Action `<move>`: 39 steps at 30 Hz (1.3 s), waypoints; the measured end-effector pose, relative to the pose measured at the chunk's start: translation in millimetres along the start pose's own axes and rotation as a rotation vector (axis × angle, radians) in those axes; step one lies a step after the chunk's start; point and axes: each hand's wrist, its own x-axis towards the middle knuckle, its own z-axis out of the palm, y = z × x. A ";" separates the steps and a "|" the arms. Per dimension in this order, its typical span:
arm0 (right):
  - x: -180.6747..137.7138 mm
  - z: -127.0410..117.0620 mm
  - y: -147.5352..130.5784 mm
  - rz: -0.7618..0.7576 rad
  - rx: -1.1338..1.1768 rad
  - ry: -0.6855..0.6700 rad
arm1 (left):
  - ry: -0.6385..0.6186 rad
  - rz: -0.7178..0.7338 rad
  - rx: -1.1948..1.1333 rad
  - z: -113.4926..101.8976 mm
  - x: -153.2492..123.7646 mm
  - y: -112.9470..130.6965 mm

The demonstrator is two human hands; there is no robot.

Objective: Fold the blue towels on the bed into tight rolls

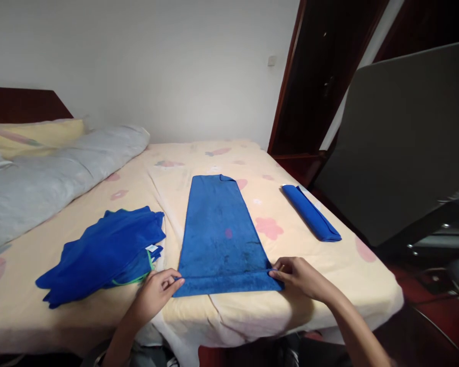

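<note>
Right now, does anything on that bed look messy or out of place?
The pile of blue towels at the left lies rumpled and askew, unlike the rolled towel at the right. The flat blue towel between the hands shows dark smudges.

A bed [329, 285] with a pale yellow sheet printed with pink flowers fills a bedroom, its dark wooden headboard [23, 104] against a plain white wall [156, 61]. A grey duvet [61, 168] and a yellow pillow [34, 135] lie along the far side. At right, a dark reddish wooden door [313, 76] stands beside a tilted grey panel [405, 137], above a red-brown floor [436, 316].
</note>
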 end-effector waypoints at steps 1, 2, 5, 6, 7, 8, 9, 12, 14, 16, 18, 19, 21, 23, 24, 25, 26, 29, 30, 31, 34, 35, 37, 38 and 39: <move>-1.4 0.5 -0.9 0.007 -0.009 -0.006 | -0.002 0.008 0.014 0.3 -0.9 0.4; -2.1 1.4 -1.7 0.016 -0.023 -0.018 | -0.007 0.008 0.029 0.7 -1.5 0.7; -1.6 5.4 -3.4 0.028 -0.083 -0.033 | -0.020 -0.026 0.040 2.9 -1.6 0.9; -1.1 6.5 -3.9 0.028 -0.097 -0.030 | -0.021 -0.038 0.036 3.6 -1.6 0.8; -0.6 7.5 -4.1 0.028 -0.104 -0.028 | -0.020 -0.046 0.033 4.2 -1.6 0.7; -0.2 8.2 -4.2 0.032 -0.106 -0.029 | -0.020 -0.047 0.037 4.5 -1.9 0.7; 0.3 8.7 -3.9 0.038 -0.104 -0.036 | -0.019 -0.040 0.046 4.6 -2.3 0.8; 1.9 10.3 -0.9 0.053 -0.105 -0.053 | 0.003 0.005 0.100 3.9 -4.3 1.2; 3.4 12.0 1.7 0.044 -0.128 -0.045 | 0.027 0.049 0.135 2.9 -5.4 0.7; 4.5 14.1 3.8 0.040 -0.161 -0.033 | 0.045 0.084 0.166 1.9 -6.0 -0.3; 4.8 15.4 4.9 0.056 -0.207 -0.013 | 0.054 0.113 0.196 0.5 -6.2 -1.3; 4.6 15.6 5.0 0.065 -0.233 0.003 | 0.056 0.128 0.208 -0.4 -6.2 -1.5; 3.6 14.7 4.4 0.051 -0.279 0.048 | 0.061 0.166 0.219 -2.7 -6.5 -1.3; 1.9 12.9 2.1 -0.024 -0.285 0.094 | 0.080 0.218 0.210 -5.4 -7.2 0.4; 0.7 12.1 0.0 -0.075 -0.274 0.115 | 0.104 0.244 0.197 -6.7 -7.8 2.0; -0.9 11.6 -2.7 -0.123 -0.258 0.132 | 0.138 0.272 0.179 -7.6 -8.6 4.3; -2.7 11.5 -6.0 -0.162 -0.240 0.140 | 0.176 0.300 0.157 -8.1 -9.7 7.4; -8.8 14.9 -16.7 -0.245 -0.212 0.087 | 0.218 0.371 0.105 -5.8 -14.1 20.0; -10.5 17.0 -19.5 -0.272 -0.215 0.050 | 0.186 0.386 0.102 -3.9 -15.6 24.2; -11.9 19.3 -21.4 -0.293 -0.224 0.010 | 0.135 0.396 0.109 -1.7 -17.0 27.7; -13.9 24.7 -21.4 -0.298 -0.260 -0.094 | -0.021 0.392 0.164 4.4 -19.8 30.3; -14.1 25.5 -19.8 -0.286 -0.266 -0.117 | -0.047 0.384 0.185 5.5 -20.2 28.5; -14.1 26.1 -15.6 -0.269 -0.268 -0.138 | -0.057 0.364 0.221 6.3 -20.6 22.5; -13.9 26.2 -13.5 -0.267 -0.266 -0.136 | -0.046 0.361 0.234 6.2 -20.6 19.1; -13.5 26.5 -11.6 -0.269 -0.264 -0.128 | -0.028 0.363 0.246 6.0 -20.7 16.1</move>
